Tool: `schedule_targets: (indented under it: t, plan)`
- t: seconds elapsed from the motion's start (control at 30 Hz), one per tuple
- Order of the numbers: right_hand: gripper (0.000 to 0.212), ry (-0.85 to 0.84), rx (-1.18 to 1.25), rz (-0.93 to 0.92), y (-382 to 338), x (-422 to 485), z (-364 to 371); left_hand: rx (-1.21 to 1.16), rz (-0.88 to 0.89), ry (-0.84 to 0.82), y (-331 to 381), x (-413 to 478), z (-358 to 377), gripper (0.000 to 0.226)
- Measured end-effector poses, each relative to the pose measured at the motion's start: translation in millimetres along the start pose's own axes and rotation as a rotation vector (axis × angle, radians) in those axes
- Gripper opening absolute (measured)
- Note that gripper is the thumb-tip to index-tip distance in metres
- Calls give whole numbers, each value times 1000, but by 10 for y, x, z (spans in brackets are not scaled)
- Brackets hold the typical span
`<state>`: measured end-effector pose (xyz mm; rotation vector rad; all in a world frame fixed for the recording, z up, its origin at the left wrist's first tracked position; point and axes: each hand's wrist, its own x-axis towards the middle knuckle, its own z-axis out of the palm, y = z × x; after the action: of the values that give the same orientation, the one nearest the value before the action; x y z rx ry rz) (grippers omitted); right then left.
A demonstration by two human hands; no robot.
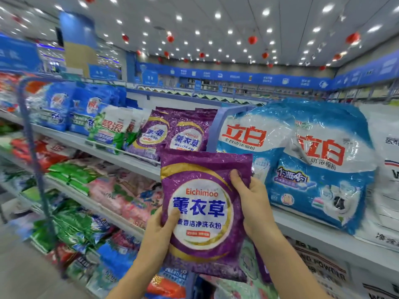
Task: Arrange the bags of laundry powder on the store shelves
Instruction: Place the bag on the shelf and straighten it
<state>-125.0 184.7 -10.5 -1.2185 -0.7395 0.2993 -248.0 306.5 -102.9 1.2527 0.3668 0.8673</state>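
Bag: a purple bag [203, 212] of laundry powder is held upright in the air before the shelving, label to the camera, its top edge just below the lip of the top shelf [138, 162].
Left hand: the left hand [159, 229] grips the bag's lower left edge, thumb pressed on the front, fingers hidden behind.
Right hand: the right hand [250, 203] grips the upper right edge, thumb on the front near the corner, fingers wrapped behind.
Slot: the matching purple row [185, 134] stands on the top shelf directly above the held bag, between green-and-white bags [110, 130] and large blue-and-white bags [254, 143].
Risk, grip: glossy film and loose powder could let the bag sag or slide out of two edge grips on the lift; a drop would likely land on the stock of the lower shelves.
Risk, row: the purple row looks crowded near the shelf's front edge, so one more bag pushed in could tip a neighbour forward or slump over itself.
Risk, neighbours: the nearest blue-and-white bag bulges toward the gap and could snag a raised corner.
Bag to hands: the bag lies between both hands and touches each, the left hand low and left, the right hand higher and right, a diagonal hold clear of the shelf.
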Motion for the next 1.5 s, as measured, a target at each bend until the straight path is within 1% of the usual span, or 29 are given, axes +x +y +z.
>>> schedule_targets:
  t: [0.07, 0.1, 0.17, 0.2, 0.23, 0.3, 0.37, 0.4, 0.47, 0.53, 0.6, 0.63, 0.7, 0.73, 0.83, 0.87, 0.93, 1.0, 1.07, 1.17, 1.23, 1.3, 1.37, 1.5]
  plan:
    - [24, -111, 25, 31, 85, 29, 54, 19, 21, 46, 51, 88, -130, 41]
    - [33, -166, -3, 57, 150, 41, 90, 12, 19, 73, 71, 153, -216, 41]
    - [64, -236, -120, 138, 326, 61, 164, -23, 10, 119, 128, 312, -361, 42]
    - [74, -273, -176, 171, 425, 84, 243, -33, 18, 134, 172, 428, -444, 43]
    - [74, -318, -206, 185, 500, 101, 316, -35, 34, 146, 226, 539, -497, 43]
    - [52, -368, -235, 152, 611, 207, 526, -27, 70, 150, 344, 821, -628, 34]
    - [33, -298, -251, 100, 685, 406, 769, -5, 82, 112, 451, 1160, -760, 24]
    - [27, -249, -244, 69, 724, 532, 887, 14, 72, 81, 510, 1345, -829, 24]
    - [20, -158, -223, -4, 789, 796, 1136, 26, 34, -3, 644, 1732, -962, 31]
    - [17, -59, -216, -69, 863, 1079, 1375, -57, 29, -125, 796, 2151, -1137, 42]
    - [8, 28, -215, -101, 951, 1341, 1586, -83, 37, -242, 901, 2550, -1337, 42]
    - [4, 69, -209, -104, 993, 1459, 1685, -28, 47, -280, 922, 2729, -1431, 37]
    - [3, 144, -199, -106, 1070, 1671, 1875, 95, 81, -336, 917, 3069, -1585, 17]
    - [6, 169, -209, -112, 1101, 1763, 1969, 138, 101, -366, 912, 3228, -1641, 12]
    - [22, 229, -300, -119, 1160, 1989, 2193, 198, 117, -420, 927, 3598, -1719, 21]
    - [27, 247, -338, -107, 1163, 2052, 2232, 200, 125, -446, 926, 3675, -1736, 20]
    - [30, 252, -401, -67, 1175, 2156, 2268, 180, 138, -504, 868, 3770, -1776, 20]
    - [29, 226, -458, -34, 1200, 2203, 2314, 148, 125, -508, 748, 3833, -1843, 25]
    - [31, 217, -489, -16, 1255, 2195, 2372, 138, 67, -491, 584, 3880, -1934, 26]
    - [34, 197, -521, 28, 1390, 2125, 2444, 139, -39, -477, 403, 3901, -2030, 38]
    - [39, 223, -503, 57, 1446, 2085, 2477, 137, -90, -449, 375, 3902, -2013, 42]
    - [44, 258, -455, 83, 1461, 2091, 2491, 102, -136, -389, 395, 3909, -1939, 39]
    - [40, 286, -401, 106, 1460, 2134, 2523, 92, -177, -336, 396, 3909, -1872, 38]
    - [28, 415, -271, 117, 1564, 2226, 2580, 152, -101, -284, 314, 3882, -1813, 25]
